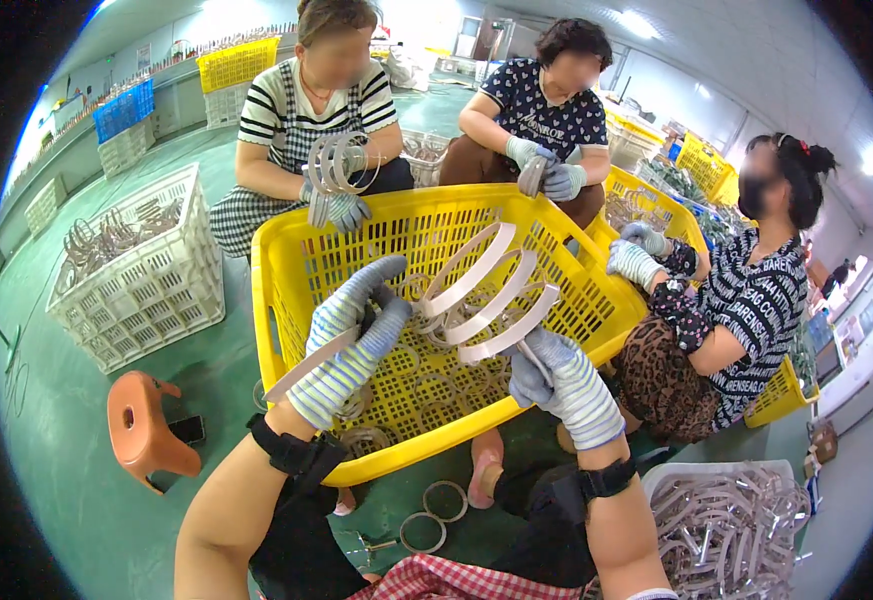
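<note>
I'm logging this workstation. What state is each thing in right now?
Left hand: gloved, closed on a flat metal strip.
Right hand: gloved, gripping a stack of open metal rings.
Yellow crate: upright, a thin layer of rings inside.
White crate: upright, partly filled with rings.
Orange stool: upright, unoccupied.
Loose rings: lying flat on the floor.

Beyond our fingers [381, 300] sits the crate [286, 270]; the curved strips [486, 295] stand between both our hands, above it. Left of our left hand [346, 340] lie a stool [146, 420] and basket [146, 290]; rings [434, 515] lie below.
</note>
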{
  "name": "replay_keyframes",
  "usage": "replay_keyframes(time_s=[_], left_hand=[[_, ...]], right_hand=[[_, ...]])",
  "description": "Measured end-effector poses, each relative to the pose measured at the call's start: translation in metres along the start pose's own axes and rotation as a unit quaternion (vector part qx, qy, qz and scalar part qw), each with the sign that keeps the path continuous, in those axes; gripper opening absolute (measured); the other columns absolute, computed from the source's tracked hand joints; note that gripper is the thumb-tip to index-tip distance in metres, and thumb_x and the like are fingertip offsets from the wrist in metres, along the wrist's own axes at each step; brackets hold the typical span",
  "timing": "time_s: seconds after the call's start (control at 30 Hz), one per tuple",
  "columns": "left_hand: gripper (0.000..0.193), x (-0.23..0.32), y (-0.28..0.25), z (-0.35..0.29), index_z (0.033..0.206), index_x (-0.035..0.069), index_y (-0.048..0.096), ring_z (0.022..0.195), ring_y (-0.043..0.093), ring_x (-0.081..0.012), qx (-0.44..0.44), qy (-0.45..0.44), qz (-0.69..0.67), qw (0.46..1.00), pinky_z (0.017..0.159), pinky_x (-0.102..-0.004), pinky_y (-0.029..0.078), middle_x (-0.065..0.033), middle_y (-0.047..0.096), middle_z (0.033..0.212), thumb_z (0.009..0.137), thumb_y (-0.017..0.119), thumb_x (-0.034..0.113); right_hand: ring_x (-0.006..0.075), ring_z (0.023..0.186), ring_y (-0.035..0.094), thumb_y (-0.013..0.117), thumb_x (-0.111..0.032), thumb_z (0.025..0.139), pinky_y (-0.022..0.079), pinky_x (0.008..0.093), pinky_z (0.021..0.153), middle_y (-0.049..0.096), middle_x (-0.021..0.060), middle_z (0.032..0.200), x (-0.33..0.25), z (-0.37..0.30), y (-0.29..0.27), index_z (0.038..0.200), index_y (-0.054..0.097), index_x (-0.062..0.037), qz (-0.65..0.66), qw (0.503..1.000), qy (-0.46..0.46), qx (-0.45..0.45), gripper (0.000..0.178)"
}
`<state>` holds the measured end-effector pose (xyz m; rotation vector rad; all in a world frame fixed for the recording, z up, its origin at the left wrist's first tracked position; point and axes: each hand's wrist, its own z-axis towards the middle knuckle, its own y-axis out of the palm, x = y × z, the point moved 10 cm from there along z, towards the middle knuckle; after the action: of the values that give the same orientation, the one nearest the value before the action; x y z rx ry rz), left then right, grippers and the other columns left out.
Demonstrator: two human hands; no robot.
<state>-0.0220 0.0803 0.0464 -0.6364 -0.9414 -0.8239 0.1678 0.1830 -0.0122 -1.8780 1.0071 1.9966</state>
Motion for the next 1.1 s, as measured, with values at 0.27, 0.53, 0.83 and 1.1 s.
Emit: replay_keyframes(time_s=[0.27, 0.53, 0.83, 1.1], left_hand=[[0.033, 0.044, 0.002, -0.002, 0.105, 0.007, 0.065, 0.067, 0.058, -0.017, -0.062, 0.166, 0.195, 0.965, 0.059, -0.0275, 0.046, -0.0067, 0.06, 0.083, 0.074, 0.074, 0.01], [0.026, 0.059, 0.0, -0.005, 0.071, 0.006, 0.066, 0.055, 0.058, -0.0263, -0.044, 0.274, 0.386, 0.88, 0.05, -0.0339, 0.045, -0.0074, 0.057, 0.066, 0.063, 0.081, 0.026], [0.027, 0.07, 0.013, -0.01, 0.06, 0.009, 0.057, 0.052, 0.053, -0.0275, -0.059, 0.299, 0.425, 0.852, 0.046, -0.0386, 0.04, -0.0081, 0.047, 0.058, 0.069, 0.075, 0.027], [0.023, 0.072, 0.015, -0.011, 0.063, 0.008, 0.059, 0.052, 0.054, -0.0286, -0.045, 0.281, 0.423, 0.86, 0.046, -0.039, 0.04, -0.0092, 0.048, 0.058, 0.071, 0.074, 0.024]], right_hand=[[0.0066, 0.036, 0.026, 0.06, -0.038, 0.089, 0.026, 0.0229, 0.041, 0.031, -0.007, 0.047, 0.008, 0.002, 0.01, 0.084, 0.057, -0.0152, 0.062, 0.995, 0.041, -0.063, 0.024], [0.0044, 0.035, 0.025, 0.059, -0.032, 0.091, 0.025, 0.0224, 0.04, 0.031, -0.0091, 0.047, 0.011, 0.006, 0.015, 0.081, 0.054, -0.0161, 0.168, 0.982, 0.062, -0.055, 0.02], [0.0029, 0.035, 0.021, 0.058, -0.032, 0.092, 0.023, 0.0203, 0.041, 0.027, -0.0101, 0.048, 0.01, 0.008, 0.014, 0.083, 0.053, -0.0152, 0.193, 0.979, 0.062, -0.013, 0.02], [0.003, 0.033, 0.019, 0.061, -0.033, 0.09, 0.022, 0.021, 0.04, 0.025, -0.0106, 0.047, 0.015, 0.01, 0.014, 0.095, 0.057, -0.0123, 0.208, 0.977, 0.054, -0.005, 0.022]])
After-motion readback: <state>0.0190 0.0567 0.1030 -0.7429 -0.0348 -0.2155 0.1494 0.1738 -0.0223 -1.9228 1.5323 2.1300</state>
